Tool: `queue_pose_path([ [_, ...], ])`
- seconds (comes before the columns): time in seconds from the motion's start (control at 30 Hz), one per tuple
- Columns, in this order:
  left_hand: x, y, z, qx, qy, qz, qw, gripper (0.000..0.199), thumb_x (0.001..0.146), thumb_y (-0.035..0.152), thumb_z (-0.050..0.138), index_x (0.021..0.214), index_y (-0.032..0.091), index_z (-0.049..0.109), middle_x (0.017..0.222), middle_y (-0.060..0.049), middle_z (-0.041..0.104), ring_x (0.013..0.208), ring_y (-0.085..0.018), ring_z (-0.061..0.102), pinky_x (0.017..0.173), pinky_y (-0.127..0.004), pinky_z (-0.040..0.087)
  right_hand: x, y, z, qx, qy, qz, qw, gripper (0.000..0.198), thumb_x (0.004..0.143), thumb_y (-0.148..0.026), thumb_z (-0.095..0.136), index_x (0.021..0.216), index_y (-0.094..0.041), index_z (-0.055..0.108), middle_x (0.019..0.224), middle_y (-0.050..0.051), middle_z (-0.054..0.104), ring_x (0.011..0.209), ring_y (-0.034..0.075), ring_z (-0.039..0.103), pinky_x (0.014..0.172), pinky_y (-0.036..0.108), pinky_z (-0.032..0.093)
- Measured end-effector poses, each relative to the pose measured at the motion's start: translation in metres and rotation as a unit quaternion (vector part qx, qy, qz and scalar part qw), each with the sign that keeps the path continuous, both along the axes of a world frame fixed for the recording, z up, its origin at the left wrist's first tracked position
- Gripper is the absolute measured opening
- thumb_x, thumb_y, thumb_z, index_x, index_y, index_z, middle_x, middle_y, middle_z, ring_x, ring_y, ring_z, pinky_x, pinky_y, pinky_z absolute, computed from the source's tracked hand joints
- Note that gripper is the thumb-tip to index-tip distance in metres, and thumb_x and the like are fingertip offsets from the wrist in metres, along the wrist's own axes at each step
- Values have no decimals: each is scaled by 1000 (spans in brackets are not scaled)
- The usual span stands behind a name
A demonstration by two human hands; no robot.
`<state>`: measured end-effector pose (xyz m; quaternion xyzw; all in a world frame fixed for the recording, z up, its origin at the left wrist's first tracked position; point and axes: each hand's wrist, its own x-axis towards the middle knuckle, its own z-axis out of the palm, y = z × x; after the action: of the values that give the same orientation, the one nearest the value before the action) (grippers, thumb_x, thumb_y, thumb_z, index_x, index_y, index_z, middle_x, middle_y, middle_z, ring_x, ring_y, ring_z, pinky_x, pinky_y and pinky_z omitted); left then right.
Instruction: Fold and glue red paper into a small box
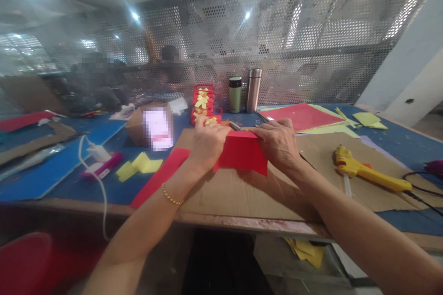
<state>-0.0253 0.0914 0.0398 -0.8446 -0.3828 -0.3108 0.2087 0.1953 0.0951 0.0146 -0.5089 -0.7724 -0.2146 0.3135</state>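
Between my two hands a folded piece of red paper (242,153) is held above a sheet of brown cardboard (221,193). My left hand (208,140) pinches its upper left edge, and my right hand (279,143) grips the upper right edge. The paper hangs down from a straight fold along the top. More red paper (161,177) lies to the left, partly under my left forearm. Just beyond my hands, a red item with yellow paper flowers (203,101) stands on the table. A small metallic tool (236,125) lies behind the held paper, partly hidden.
A yellow glue gun (367,170) with a cable rests on the cardboard at right. A green cup (235,95) and steel flask (254,91) stand at the back. Left are a phone (158,128), yellow paper (143,164) and a white cable (83,147). Red sheets (304,116) lie back right.
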Motion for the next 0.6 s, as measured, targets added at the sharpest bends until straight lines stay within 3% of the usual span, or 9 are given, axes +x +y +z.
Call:
queue_pose_path([
  [0.13, 1, 0, -4, 19, 17, 14, 1000, 41, 97, 4, 40, 103, 19, 77, 91, -7, 81, 89, -21, 71, 112, -51, 35, -1, 1, -1, -8, 5, -2, 1000, 33, 91, -9, 55, 86, -27, 82, 78, 2, 78, 71, 17, 57, 82, 37, 27],
  [0.37, 6, -9, -2, -7, -5, 43, 999, 43, 94, 0, 38, 101, 14, 77, 96, -14, 80, 115, -27, 70, 116, -56, 32, -3, -4, 4, -27, 16, 3, 1000, 32, 89, -9, 56, 82, -26, 82, 75, 2, 76, 71, 17, 57, 80, 37, 27],
  [0.5, 8, -12, 6, -79, -48, 47, 995, 40, 92, 3, 46, 113, 17, 76, 108, -13, 80, 117, -28, 69, 118, -58, 32, -1, -5, 7, -35, 25, 8, 999, 31, 87, -10, 56, 80, -26, 82, 68, 3, 74, 69, 17, 57, 79, 36, 28],
  [0.6, 5, -10, 10, -167, -144, -17, 975, 49, 90, 14, 60, 139, 19, 65, 130, -13, 73, 122, -31, 67, 113, -55, 43, 3, -4, 10, -47, 55, 8, 997, 32, 84, -10, 56, 79, -25, 83, 68, 4, 74, 68, 17, 60, 78, 35, 31],
])
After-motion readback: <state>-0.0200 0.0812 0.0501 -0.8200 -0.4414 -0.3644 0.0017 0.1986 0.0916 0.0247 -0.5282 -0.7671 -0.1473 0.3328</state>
